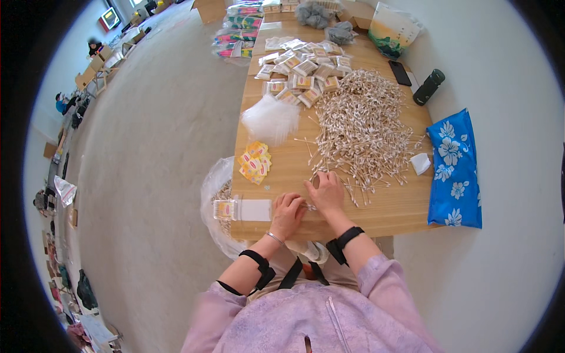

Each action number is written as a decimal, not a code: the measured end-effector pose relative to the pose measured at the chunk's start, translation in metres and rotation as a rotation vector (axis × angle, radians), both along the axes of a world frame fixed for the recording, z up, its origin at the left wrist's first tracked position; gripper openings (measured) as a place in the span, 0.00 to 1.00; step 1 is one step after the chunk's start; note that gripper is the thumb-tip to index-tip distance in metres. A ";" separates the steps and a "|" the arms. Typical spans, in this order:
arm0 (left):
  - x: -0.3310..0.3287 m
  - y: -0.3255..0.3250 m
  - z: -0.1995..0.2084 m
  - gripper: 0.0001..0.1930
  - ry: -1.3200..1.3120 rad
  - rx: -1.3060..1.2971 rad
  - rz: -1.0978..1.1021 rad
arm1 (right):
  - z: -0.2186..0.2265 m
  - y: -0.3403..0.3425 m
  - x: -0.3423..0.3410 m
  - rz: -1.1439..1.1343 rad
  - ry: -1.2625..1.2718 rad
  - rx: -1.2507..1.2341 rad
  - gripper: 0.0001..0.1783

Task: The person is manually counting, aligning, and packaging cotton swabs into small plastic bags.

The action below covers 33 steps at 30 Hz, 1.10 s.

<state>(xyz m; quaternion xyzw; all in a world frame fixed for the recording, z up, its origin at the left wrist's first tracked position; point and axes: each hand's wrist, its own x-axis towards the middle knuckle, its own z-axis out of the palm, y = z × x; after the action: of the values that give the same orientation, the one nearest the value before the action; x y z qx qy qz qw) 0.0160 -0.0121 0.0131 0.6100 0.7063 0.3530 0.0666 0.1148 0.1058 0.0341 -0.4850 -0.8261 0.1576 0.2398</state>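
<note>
Near the table's front edge, my left hand [287, 215] is closed, with the white tips of a few cotton swabs [309, 206] sticking out on its right. My right hand [327, 193] rests with bent fingers at the near edge of a large pile of loose cotton swabs [362, 126]. Its thumb and forefinger curl toward each other; what lies between them is hidden. Left of my left hand is a white rectangular block [256, 210]. Against that block's left end, at the table edge, stands a clear pack of swabs with a yellow label [225, 209].
Yellow label cards [255, 162] and clear plastic bags [271, 119] lie on the left. Filled swab packs [305, 67] are heaped beyond. At right are a blue floral pouch [454, 170], dark bottle [429, 87] and phone [399, 73]. A plastic sack [210, 182] hangs beside the left edge.
</note>
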 end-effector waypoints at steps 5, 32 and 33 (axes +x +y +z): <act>0.005 0.003 0.002 0.10 -0.007 0.017 -0.003 | -0.013 0.021 -0.010 -0.165 -0.080 -0.036 0.17; 0.003 0.003 0.002 0.24 0.144 -0.067 -0.072 | -0.017 0.011 0.058 -0.168 -0.009 0.214 0.08; 0.004 0.003 0.001 0.23 0.086 -0.052 -0.062 | -0.019 0.014 0.059 -0.130 -0.016 0.195 0.08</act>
<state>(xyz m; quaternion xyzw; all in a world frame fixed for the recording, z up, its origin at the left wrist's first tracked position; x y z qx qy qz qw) 0.0202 -0.0091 0.0141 0.6444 0.6982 0.3055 0.0630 0.1734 0.1199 0.0150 -0.5131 -0.8063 0.0567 0.2888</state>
